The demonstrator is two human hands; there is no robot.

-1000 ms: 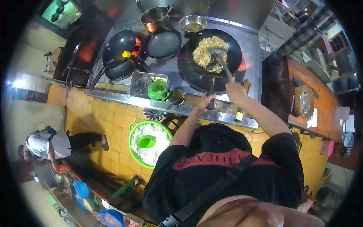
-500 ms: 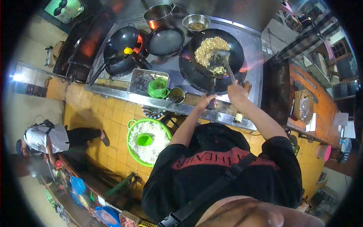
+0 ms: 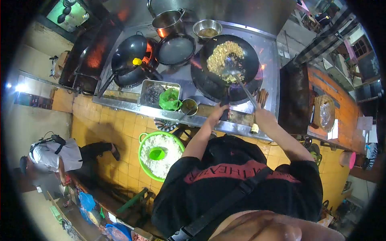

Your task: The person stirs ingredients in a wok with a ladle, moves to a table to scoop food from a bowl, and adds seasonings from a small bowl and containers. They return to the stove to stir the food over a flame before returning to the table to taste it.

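Observation:
A big black wok (image 3: 247,50) full of fried rice (image 3: 223,55) sits over a flame on the steel stove (image 3: 267,48). My left hand (image 3: 217,111) grips the wok's handle at the stove's front edge. My right hand (image 3: 263,115) holds the long handle of a metal ladle (image 3: 230,69), whose bowl rests in the rice near the wok's middle.
A second black wok (image 3: 129,51), a flat pan (image 3: 175,49), a steel pot (image 3: 168,21) and a small bowl (image 3: 206,28) stand on the stove. A metal tray (image 3: 149,92) with a green bag, and a cup, sit in front. A green basin of cooked rice (image 3: 148,170) stands on the yellow tiles. A person (image 3: 60,154) crouches at left.
My right hand has pulled back toward me along with the ladle, and its bowl has slid from the wok's far side to the middle. My left hand stays on the wok handle.

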